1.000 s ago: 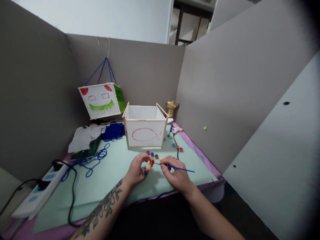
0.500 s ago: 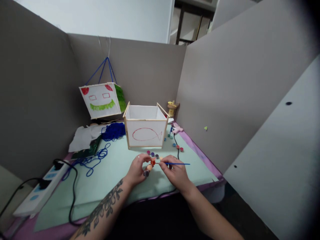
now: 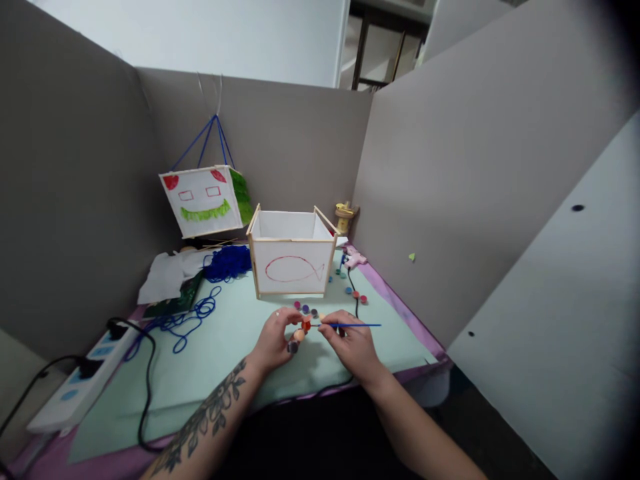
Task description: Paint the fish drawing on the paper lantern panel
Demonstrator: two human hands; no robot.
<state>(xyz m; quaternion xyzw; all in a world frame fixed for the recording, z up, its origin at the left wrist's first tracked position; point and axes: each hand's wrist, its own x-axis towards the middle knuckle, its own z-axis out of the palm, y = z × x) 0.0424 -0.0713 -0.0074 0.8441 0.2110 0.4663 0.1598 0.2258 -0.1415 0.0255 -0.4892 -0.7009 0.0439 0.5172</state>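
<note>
My left hand (image 3: 277,339) is closed around a short strip of small paint pots (image 3: 299,335), with orange-red, peach and dark colours showing. In my right hand (image 3: 351,342) a thin blue paintbrush (image 3: 363,325) is pinched, lying almost level. Its tip meets the orange-red pot. Just beyond my hands, more paint pots (image 3: 305,309) in pink, purple and dark tones rest on the table. Behind them stands a white paper box lantern (image 3: 294,268) with a wooden stick frame, open at the top, a red fish outline drawn on its front.
A painted lantern (image 3: 205,200) hangs at the back left on blue cords. Blue yarn (image 3: 227,263), white paper (image 3: 163,277) and a power strip (image 3: 83,377) with black cables lie left. Right are further pots (image 3: 355,294), a pink glue gun (image 3: 354,257) and a twine spool (image 3: 344,217).
The brush has shifted very slightly, its back end a touch farther right and higher. Both hands stay in almost the same place, and the pots are still held.
</note>
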